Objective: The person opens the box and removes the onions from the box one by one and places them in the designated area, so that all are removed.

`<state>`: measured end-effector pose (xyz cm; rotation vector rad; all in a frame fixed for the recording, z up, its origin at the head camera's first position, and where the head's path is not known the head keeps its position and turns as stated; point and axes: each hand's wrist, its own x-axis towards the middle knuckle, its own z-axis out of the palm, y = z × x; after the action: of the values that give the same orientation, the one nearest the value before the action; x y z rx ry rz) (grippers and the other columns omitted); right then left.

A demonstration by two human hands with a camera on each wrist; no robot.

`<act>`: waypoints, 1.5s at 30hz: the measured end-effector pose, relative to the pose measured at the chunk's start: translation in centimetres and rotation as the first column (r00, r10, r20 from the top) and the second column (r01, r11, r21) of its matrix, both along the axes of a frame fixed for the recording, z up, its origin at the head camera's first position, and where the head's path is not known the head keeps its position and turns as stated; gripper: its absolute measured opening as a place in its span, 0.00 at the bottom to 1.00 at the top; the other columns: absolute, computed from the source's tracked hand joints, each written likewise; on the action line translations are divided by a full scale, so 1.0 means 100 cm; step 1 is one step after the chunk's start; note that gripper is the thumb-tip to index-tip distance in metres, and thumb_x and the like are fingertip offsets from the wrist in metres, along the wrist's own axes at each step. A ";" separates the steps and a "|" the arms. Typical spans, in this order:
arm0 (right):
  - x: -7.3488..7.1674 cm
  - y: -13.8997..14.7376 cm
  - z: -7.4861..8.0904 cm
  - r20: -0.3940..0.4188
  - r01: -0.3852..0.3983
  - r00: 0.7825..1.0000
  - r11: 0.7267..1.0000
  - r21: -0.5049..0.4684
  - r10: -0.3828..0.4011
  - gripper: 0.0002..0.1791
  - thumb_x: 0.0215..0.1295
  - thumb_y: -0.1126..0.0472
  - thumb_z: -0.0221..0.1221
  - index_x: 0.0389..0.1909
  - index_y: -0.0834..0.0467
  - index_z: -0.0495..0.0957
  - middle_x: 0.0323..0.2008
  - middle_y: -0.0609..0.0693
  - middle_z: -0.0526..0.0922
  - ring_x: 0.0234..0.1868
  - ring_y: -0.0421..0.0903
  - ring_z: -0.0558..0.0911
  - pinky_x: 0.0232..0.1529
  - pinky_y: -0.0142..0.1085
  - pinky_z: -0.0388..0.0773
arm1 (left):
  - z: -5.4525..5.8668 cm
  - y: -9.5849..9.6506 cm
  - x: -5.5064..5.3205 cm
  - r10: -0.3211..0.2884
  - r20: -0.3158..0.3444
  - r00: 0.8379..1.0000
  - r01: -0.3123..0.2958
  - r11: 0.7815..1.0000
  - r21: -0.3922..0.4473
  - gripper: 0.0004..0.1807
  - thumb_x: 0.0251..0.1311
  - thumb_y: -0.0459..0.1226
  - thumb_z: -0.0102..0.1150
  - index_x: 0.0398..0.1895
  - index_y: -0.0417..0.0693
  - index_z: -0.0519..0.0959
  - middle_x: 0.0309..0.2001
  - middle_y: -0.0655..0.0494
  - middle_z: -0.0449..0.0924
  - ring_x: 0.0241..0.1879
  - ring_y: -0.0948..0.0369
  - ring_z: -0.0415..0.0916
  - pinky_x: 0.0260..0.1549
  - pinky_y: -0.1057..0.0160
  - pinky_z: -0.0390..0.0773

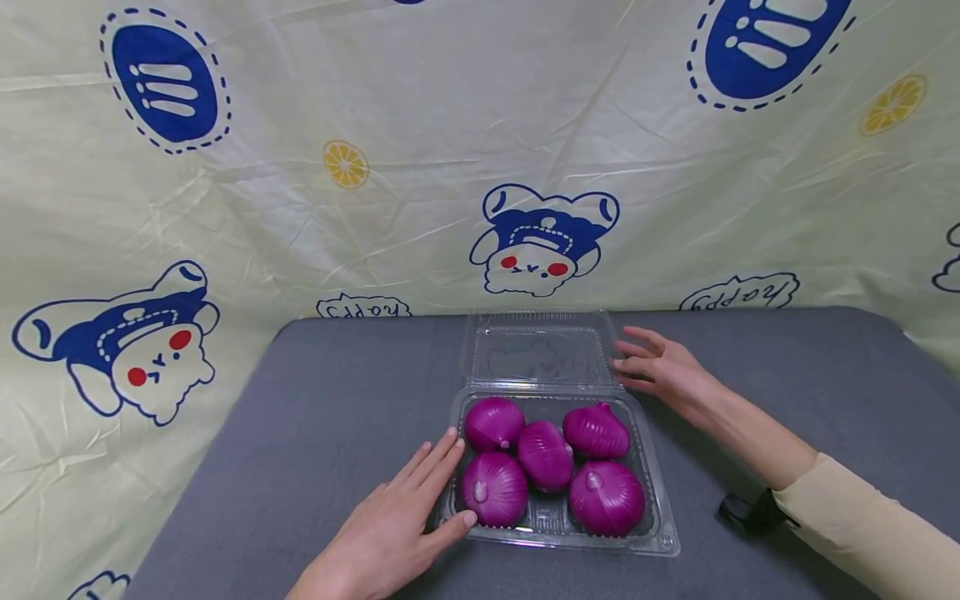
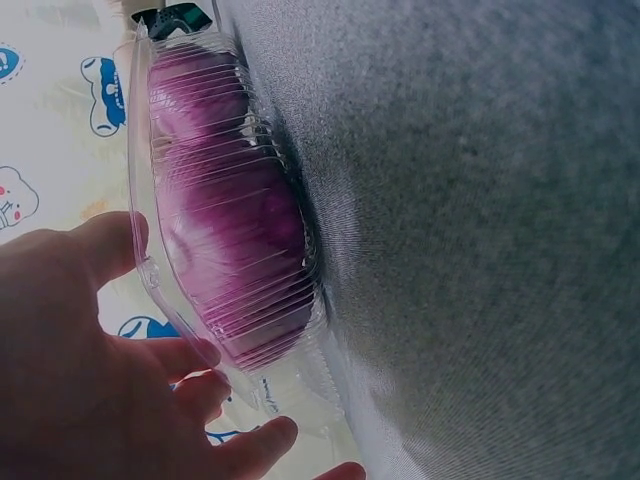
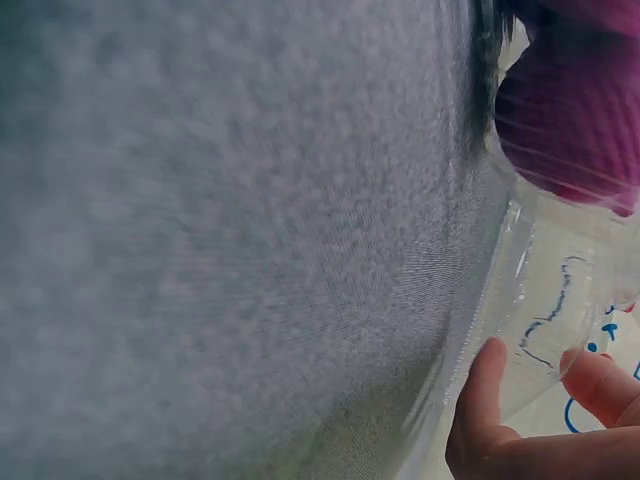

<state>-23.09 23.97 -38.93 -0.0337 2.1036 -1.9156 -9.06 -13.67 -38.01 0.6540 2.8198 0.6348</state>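
A clear plastic clamshell box (image 1: 645, 546) sits on the table with its lid (image 1: 542, 346) folded back away from me. Several purple onions fill its base, among them a round onion (image 1: 607, 498) at the near right and another onion (image 1: 545, 456) in the middle. My left hand (image 1: 401, 517) rests with straight fingers along the box's left rim, its thumb at the near left corner. At the lid's right edge, my right hand (image 1: 667, 369) has its fingers spread. The right wrist view shows its fingertips (image 3: 487, 365) right at the clear lid.
A grey cloth covers the table (image 1: 360, 392). Behind it hangs a pale curtain (image 1: 420, 233) printed with blue cartoon heads and orange slices. A black strap (image 1: 757, 512) is at the right sleeve's cuff.
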 end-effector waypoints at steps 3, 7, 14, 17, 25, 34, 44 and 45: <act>0.008 0.001 0.002 -0.010 -0.004 1.000 1.000 0.026 0.005 0.47 0.69 0.62 0.60 0.78 0.61 0.39 0.75 0.66 0.49 0.70 0.63 0.61 0.60 0.46 0.72 | 0.000 0.000 0.000 0.003 0.000 1.000 -0.003 1.000 -0.001 0.42 0.66 0.68 0.40 0.79 0.64 0.51 0.77 0.72 0.42 0.75 0.56 0.45 0.59 0.36 0.65; 0.017 0.004 0.005 -0.014 -0.007 1.000 1.000 0.022 0.008 0.47 0.69 0.59 0.61 0.78 0.61 0.40 0.75 0.65 0.49 0.69 0.63 0.63 0.58 0.44 0.74 | 0.000 0.000 0.000 0.004 0.004 1.000 -0.004 1.000 0.000 0.42 0.66 0.68 0.40 0.79 0.63 0.51 0.77 0.71 0.42 0.76 0.56 0.44 0.60 0.36 0.64; 0.036 0.012 0.013 -0.020 -0.027 0.999 0.999 0.027 0.027 0.43 0.72 0.57 0.57 0.77 0.62 0.42 0.76 0.66 0.45 0.62 0.53 0.72 0.58 0.45 0.74 | 0.001 0.001 0.000 -0.003 -0.004 1.000 0.003 1.000 -0.004 0.42 0.67 0.67 0.40 0.79 0.60 0.52 0.78 0.69 0.43 0.76 0.56 0.43 0.62 0.36 0.61; 0.046 0.015 0.015 -0.027 -0.042 0.999 0.999 0.033 0.043 0.42 0.72 0.57 0.57 0.77 0.63 0.44 0.75 0.66 0.45 0.60 0.48 0.74 0.57 0.44 0.75 | 0.001 0.001 0.000 -0.010 -0.007 1.000 0.010 1.000 -0.009 0.42 0.67 0.67 0.39 0.79 0.60 0.52 0.78 0.68 0.43 0.76 0.56 0.42 0.63 0.37 0.60; 0.076 0.014 0.018 -0.119 -0.047 0.991 0.994 0.099 0.059 0.38 0.71 0.56 0.59 0.74 0.63 0.53 0.73 0.65 0.54 0.54 0.38 0.79 0.52 0.40 0.79 | 0.000 0.000 -0.001 -0.028 0.004 1.000 0.028 1.000 0.006 0.42 0.68 0.67 0.39 0.79 0.60 0.51 0.78 0.67 0.42 0.75 0.55 0.48 0.62 0.39 0.62; 0.101 0.003 0.022 -0.292 -0.047 0.938 0.904 0.426 0.186 0.27 0.70 0.57 0.60 0.68 0.57 0.67 0.65 0.59 0.70 0.58 0.56 0.76 0.50 0.44 0.79 | 0.000 0.001 -0.001 -0.061 0.055 0.997 0.058 0.997 0.044 0.42 0.69 0.65 0.37 0.80 0.58 0.47 0.79 0.65 0.38 0.72 0.55 0.56 0.63 0.47 0.65; 0.113 -0.018 0.022 -0.497 0.022 0.797 0.806 0.592 0.343 0.26 0.66 0.57 0.65 0.64 0.47 0.72 0.65 0.49 0.70 0.63 0.54 0.71 0.54 0.60 0.73 | 0.000 0.001 0.000 -0.067 0.051 0.996 0.064 0.997 0.054 0.42 0.70 0.64 0.38 0.80 0.56 0.48 0.79 0.65 0.38 0.72 0.56 0.55 0.64 0.48 0.64; 0.113 -0.019 0.021 -0.494 0.011 0.794 0.804 0.595 0.355 0.26 0.66 0.57 0.64 0.65 0.47 0.72 0.65 0.50 0.70 0.63 0.55 0.71 0.53 0.61 0.73 | 0.000 0.001 0.000 -0.068 0.047 0.997 0.065 0.996 0.055 0.42 0.70 0.64 0.38 0.80 0.55 0.48 0.79 0.65 0.38 0.72 0.56 0.55 0.64 0.48 0.64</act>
<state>-11.81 22.06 -36.80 -0.7678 2.8721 -1.1577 -9.04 -13.60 -38.03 0.7288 2.7327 0.7061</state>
